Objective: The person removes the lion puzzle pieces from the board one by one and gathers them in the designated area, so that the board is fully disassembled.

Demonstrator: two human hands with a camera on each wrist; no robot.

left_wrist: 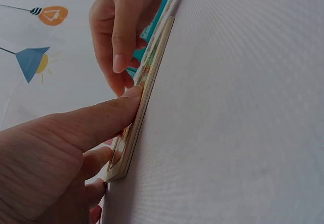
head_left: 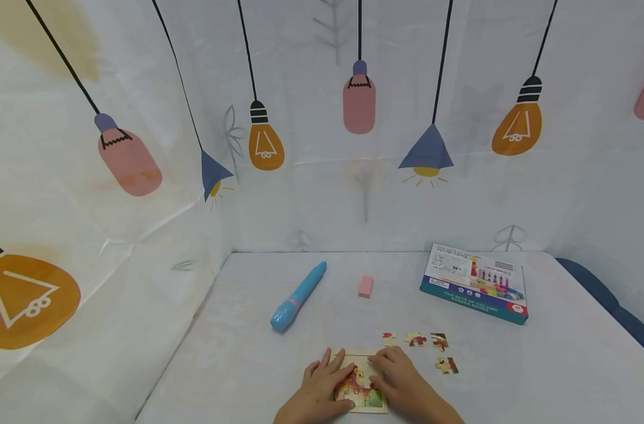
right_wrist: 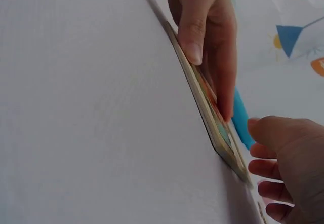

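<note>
At puzzle board (head_left: 361,360), hands (head_left: 322,386) (head_left: 402,380) — left-wrist view shows box (left_wrist: 148,31); right-wrist, blue stick (right_wrist: 242,115).

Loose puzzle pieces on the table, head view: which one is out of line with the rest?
The lowest piece, at the right of the group; the other three pieces form a row above it.

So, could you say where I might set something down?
Bare white tabletop lies left of the long blue wand, and between the small pink block and teal-edged cardboard box. Crowded around the wooden puzzle tray: left hand, right hand, loose jigsaw pieces.
</note>
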